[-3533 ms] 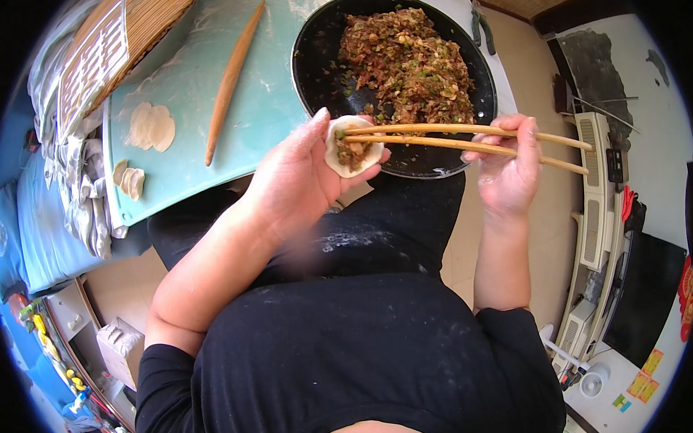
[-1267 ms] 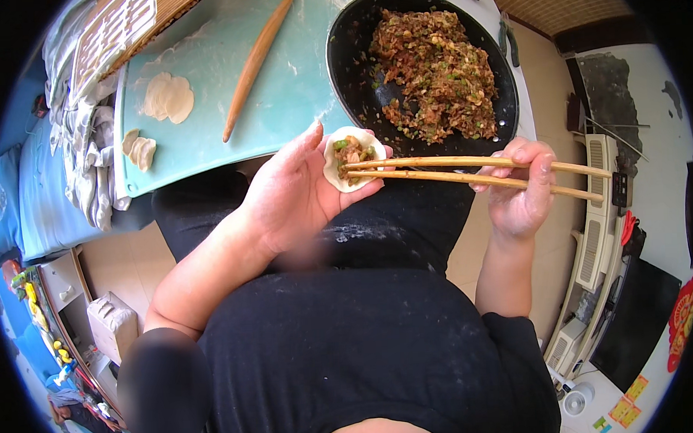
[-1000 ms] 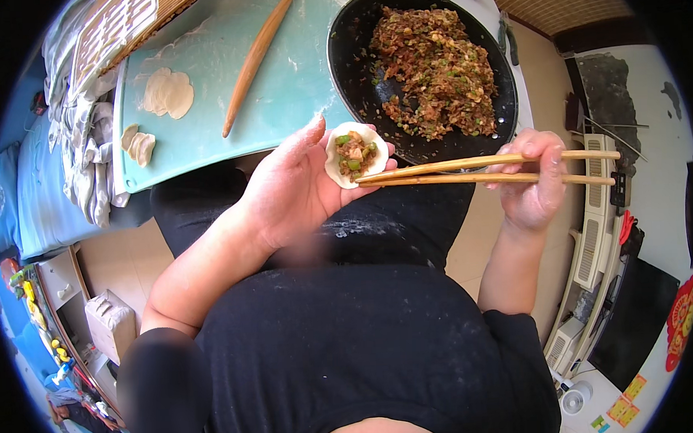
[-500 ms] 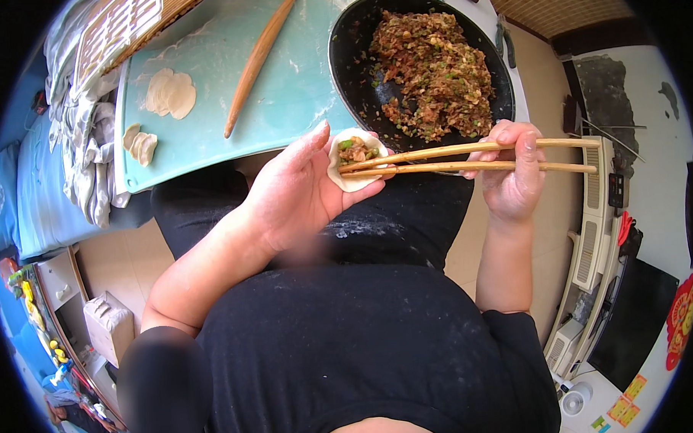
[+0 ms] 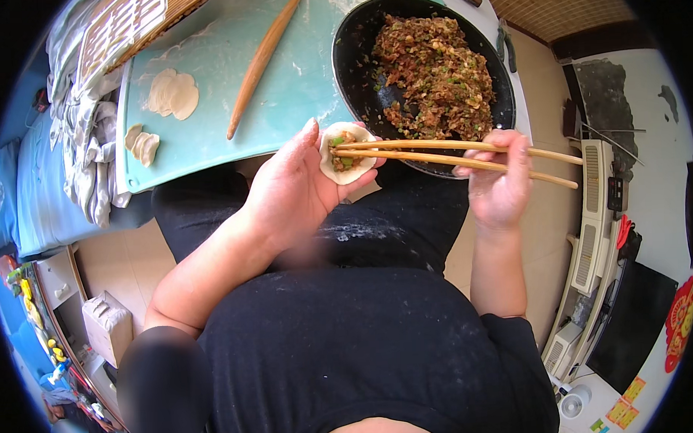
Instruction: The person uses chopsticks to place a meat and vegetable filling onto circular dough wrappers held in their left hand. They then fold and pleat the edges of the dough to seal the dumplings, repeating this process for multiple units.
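My left hand (image 5: 288, 184) cradles a round dumpling wrapper (image 5: 328, 168) on its fingers, thumb raised beside the rim. A small heap of meat-and-green filling (image 5: 348, 163) sits in the middle of the wrapper. My right hand (image 5: 501, 187) grips a pair of wooden chopsticks (image 5: 424, 144), whose tips touch this filling from the right. Just beyond both hands is a black pan (image 5: 350, 60), with a large mound of chopped filling (image 5: 441, 76) toward its right side.
Under the pan's left part lies a turquoise board (image 5: 199, 145), dusted with flour. On it are a wooden rolling pin (image 5: 261, 70), overlapping wrappers (image 5: 173, 94) and a smaller stack (image 5: 142, 146). A woven tray (image 5: 153, 36) and crumpled cloth (image 5: 92, 141) are at the left.
My right hand has shifted slightly left and the chopsticks have tilted, their tips now farther left over the filling. The wrapper has moved a little left and lies more open.
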{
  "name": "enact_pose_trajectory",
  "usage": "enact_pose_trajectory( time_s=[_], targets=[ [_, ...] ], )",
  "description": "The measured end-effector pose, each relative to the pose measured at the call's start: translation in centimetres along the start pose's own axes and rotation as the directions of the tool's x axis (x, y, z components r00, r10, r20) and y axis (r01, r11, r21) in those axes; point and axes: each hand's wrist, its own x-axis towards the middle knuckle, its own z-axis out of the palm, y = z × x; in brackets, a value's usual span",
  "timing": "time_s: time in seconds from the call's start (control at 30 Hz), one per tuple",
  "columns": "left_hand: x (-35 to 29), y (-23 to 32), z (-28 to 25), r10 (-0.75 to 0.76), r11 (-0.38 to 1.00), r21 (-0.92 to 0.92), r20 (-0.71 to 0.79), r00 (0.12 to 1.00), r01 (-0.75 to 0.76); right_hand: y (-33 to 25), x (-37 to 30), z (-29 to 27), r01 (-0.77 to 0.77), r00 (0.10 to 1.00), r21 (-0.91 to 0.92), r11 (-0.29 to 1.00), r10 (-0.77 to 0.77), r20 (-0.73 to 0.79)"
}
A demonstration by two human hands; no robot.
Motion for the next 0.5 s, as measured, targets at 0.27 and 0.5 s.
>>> enact_pose_trajectory(
  time_s=[0.27, 0.5],
  targets=[
    [0.1, 0.1, -0.2, 0.000, 0.999, -0.047, 0.005, 1.000, 0.000, 0.1, -0.1, -0.4, -0.035, 0.997, -0.026, 0.999, 0.033, -0.065],
    [0.2, 0.4, -1.0, -0.007, 0.999, 0.034, -0.146, 0.989, 0.012, -1.5, 0.9, -3.2, 0.217, 0.967, -0.364, 0.906, -0.251, -0.047]
  ],
)
